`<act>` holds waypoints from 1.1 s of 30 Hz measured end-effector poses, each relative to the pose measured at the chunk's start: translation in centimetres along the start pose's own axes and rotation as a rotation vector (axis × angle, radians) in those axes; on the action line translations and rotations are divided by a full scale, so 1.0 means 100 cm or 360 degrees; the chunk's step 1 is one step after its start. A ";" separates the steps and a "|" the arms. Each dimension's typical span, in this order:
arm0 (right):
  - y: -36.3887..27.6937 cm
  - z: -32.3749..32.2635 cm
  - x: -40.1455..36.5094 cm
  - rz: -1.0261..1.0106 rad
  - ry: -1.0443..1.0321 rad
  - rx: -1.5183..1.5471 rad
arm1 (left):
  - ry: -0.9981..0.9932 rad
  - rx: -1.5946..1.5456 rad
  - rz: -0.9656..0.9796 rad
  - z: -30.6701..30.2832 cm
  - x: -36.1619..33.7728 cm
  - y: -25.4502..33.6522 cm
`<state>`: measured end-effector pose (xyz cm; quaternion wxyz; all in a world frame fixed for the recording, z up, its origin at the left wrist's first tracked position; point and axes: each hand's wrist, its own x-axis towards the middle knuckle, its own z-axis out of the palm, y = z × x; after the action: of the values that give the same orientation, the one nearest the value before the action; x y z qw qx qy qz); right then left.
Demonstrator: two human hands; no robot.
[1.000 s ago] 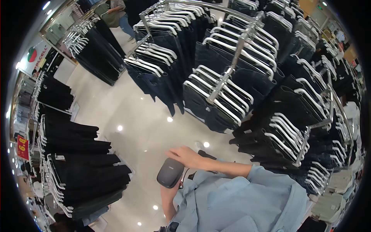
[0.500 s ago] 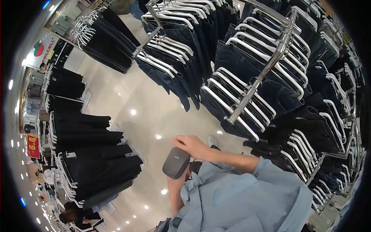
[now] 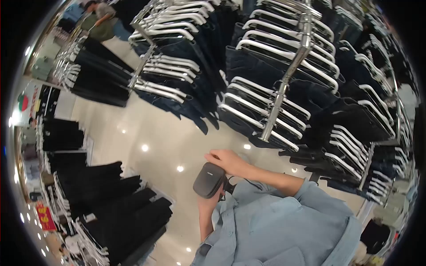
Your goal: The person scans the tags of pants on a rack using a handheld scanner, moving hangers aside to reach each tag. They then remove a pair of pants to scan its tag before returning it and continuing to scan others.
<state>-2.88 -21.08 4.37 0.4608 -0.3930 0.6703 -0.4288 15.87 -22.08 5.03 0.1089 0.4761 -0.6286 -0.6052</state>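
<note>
A dark grey rounded case (image 3: 208,180) with a small pale logo sits in front of my light blue shirt. My left hand (image 3: 215,198) is under the case's lower side, mostly covered by it. From the right, my right hand (image 3: 224,159) reaches across with bent fingers at the case's upper edge; the fingertips are partly hidden. Both hands appear closed on the case. A thin black cord (image 3: 231,178) shows beside it, near my shirt front.
Metal racks (image 3: 277,104) with dark jeans on white hangers stand ahead and to the right. Black trousers (image 3: 120,217) hang at the left, near a red price sign (image 3: 45,217). Shiny pale floor (image 3: 164,137) lies between. Another person (image 3: 104,17) is at the upper left.
My view has turned, so the racks ahead appear further left and the left trousers lower. Another person has come into view at upper left. Both hands stay at the case.
</note>
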 end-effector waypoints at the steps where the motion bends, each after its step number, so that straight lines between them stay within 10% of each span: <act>1: 0.001 0.000 0.001 -0.0024 0.0071 0.0027 | -0.0066 -0.0034 -0.0004 -0.004 0.008 0.002; 29: -0.130 0.231 0.101 -0.0082 0.0006 -0.0136 | -0.0360 -0.0615 0.0275 -0.309 0.012 -0.059; 33: -0.133 0.174 0.171 -0.0281 0.0631 -0.0474 | -0.0150 -0.0756 0.0236 -0.325 0.006 -0.079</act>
<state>10.94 -44.81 8.39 0.2183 -0.4218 0.7663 -0.4327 42.50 -42.40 5.86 0.2324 0.3611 -0.5064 -0.7477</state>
